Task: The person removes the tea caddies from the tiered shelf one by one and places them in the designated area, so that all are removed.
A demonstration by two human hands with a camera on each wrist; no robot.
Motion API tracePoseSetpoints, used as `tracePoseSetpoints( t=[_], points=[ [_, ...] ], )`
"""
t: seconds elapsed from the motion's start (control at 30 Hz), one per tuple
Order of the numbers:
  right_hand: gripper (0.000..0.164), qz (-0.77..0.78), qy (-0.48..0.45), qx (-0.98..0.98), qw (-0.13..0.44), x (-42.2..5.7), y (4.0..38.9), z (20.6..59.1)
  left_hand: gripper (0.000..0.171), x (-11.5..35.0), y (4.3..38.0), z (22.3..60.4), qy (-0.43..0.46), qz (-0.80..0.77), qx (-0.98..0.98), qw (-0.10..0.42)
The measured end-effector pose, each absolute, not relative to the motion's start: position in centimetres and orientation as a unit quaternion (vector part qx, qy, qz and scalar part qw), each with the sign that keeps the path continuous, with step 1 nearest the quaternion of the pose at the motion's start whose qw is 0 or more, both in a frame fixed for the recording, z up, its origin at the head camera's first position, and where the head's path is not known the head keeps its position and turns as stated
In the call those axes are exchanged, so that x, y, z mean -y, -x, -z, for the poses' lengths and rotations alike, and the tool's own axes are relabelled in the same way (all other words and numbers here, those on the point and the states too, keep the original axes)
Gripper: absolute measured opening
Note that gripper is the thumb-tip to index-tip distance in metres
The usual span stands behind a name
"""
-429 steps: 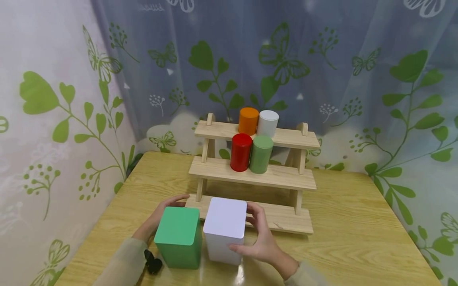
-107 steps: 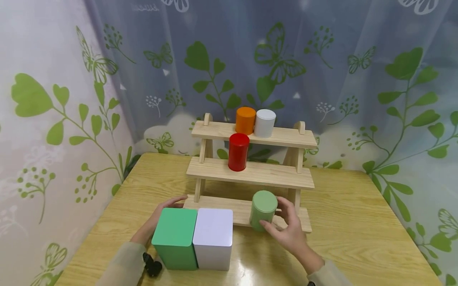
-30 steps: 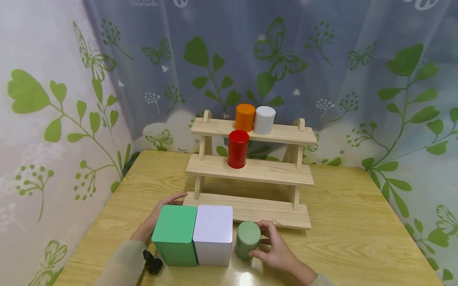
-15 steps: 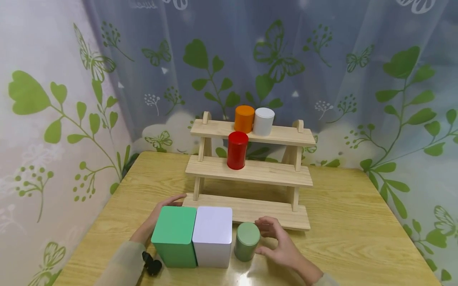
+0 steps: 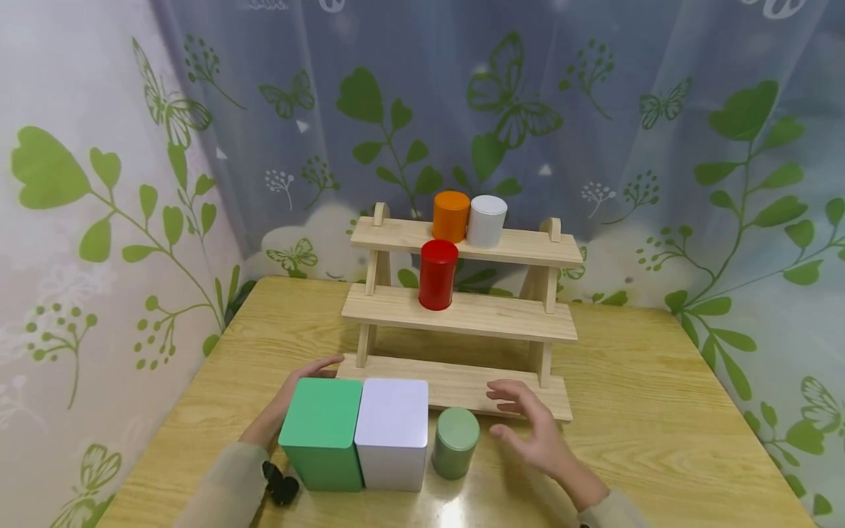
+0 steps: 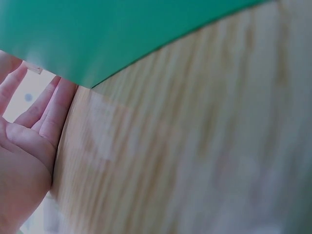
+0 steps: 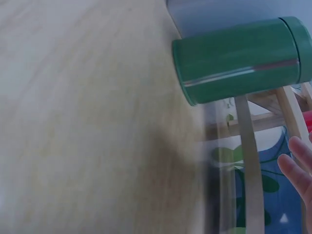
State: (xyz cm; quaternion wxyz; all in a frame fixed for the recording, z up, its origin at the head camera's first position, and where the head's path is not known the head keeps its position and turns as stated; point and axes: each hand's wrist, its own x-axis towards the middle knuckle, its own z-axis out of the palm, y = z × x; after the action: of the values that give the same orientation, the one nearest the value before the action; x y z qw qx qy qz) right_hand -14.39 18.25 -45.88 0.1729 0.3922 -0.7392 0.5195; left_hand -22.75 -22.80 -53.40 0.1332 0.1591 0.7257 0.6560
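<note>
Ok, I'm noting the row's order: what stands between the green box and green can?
The white box stands between them in the head view.

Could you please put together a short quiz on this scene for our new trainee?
1. Multiple choice: which canister stands on the middle shelf of the wooden stand?
A) the orange one
B) the red one
C) the white one

2. True or false: there is a gap between the right hand and the light green canister.

3. Fill in the blank: in the front row, the ____ box stands between the green box and the light green canister.

Key
1. B, the red canister.
2. True; the fingers are not touching it.
3. White; the white box is in the middle of that row.
</note>
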Motion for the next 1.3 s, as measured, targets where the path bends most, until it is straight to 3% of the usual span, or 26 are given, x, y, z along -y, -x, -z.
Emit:
tracePoseSetpoints(
  t=[0.8,1.1,1.3],
  points=[
    [0.042,-0.493,-0.402,0.731,0.245,-18.5,16.7,42.1,0.045,22.9,23.0,53.5,-0.168,-0.652,-0.728,0.128],
    [0.047,-0.48,-0.366,0.761,0.237,-18.3,17.4,41.1,0.038,23.2,24.6,54.8,-0.285,-0.672,-0.68,0.069],
    [0.049,-0.479,-0.35,0.772,0.23,-17.9,18.0,40.4,0.038,23.2,24.7,54.9,-0.297,-0.673,-0.675,0.063]
  ],
)
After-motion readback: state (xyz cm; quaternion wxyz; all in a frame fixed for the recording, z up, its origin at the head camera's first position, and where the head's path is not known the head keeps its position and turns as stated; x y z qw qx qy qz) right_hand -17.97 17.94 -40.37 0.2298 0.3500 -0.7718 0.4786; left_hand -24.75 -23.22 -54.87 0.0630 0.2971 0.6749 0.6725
